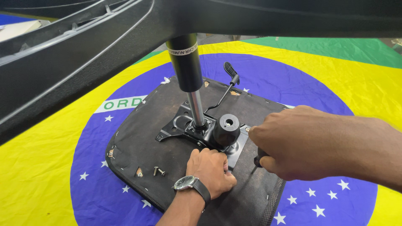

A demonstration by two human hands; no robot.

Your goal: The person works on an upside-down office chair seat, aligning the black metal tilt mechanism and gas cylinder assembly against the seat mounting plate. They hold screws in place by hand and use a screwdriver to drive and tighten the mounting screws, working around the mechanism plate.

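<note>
Seemingly right hand (pixel 293 142) gripping tool (pixel 258 161), left hand (pixel 210 169) on plate (pixel 234 150)

Bright, even light from overhead — soft shadows under the hands. The right hand (pixel 301 142) looms slightly blurred; the near chair base (pixel 83 50) is out of focus.

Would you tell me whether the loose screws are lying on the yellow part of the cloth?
No, the loose screws lie on the dark underside of the seat, just beside the left hand.
</note>
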